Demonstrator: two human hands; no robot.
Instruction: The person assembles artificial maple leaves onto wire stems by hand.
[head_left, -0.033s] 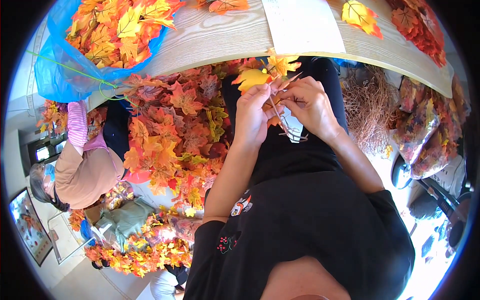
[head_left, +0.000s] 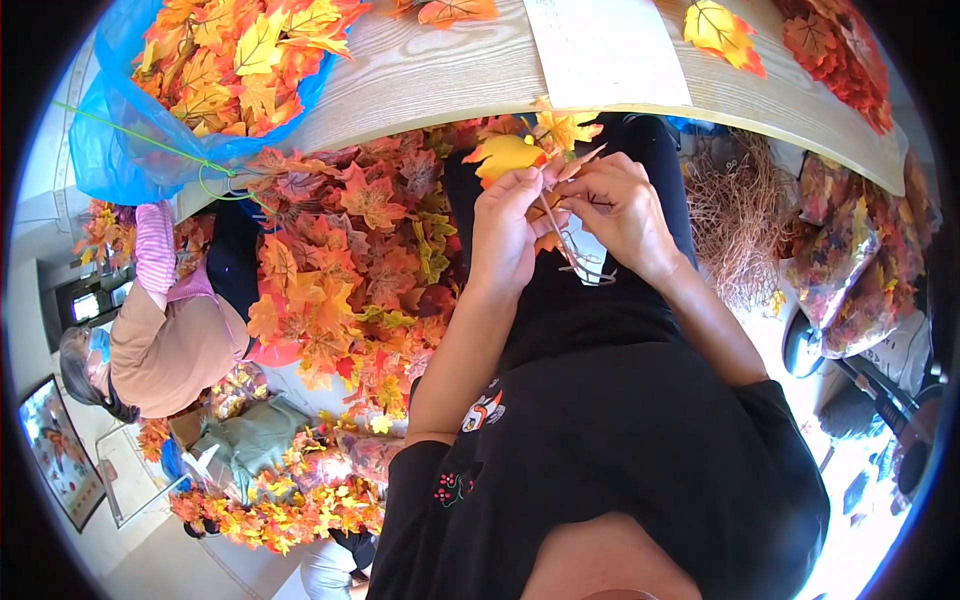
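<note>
Above my lap, close to the table's front edge, my left hand is closed, thumb and fingers pinching a thin brown vine stem with artificial maple leaves. My right hand is beside it, fingertips pinched on the same leafy stem; its exact grip is partly hidden by the fingers. A yellow-orange maple leaf stands out beyond my left fingertips, and another yellow leaf lies against the table edge. The stem's loose curled end hangs below my hands, over a small pale patch on my lap.
On the wooden table are a white sheet, a single leaf and red leaves. A blue bag of leaves stands left, above a large leaf pile. Brown vines hang right. A co-worker sits left.
</note>
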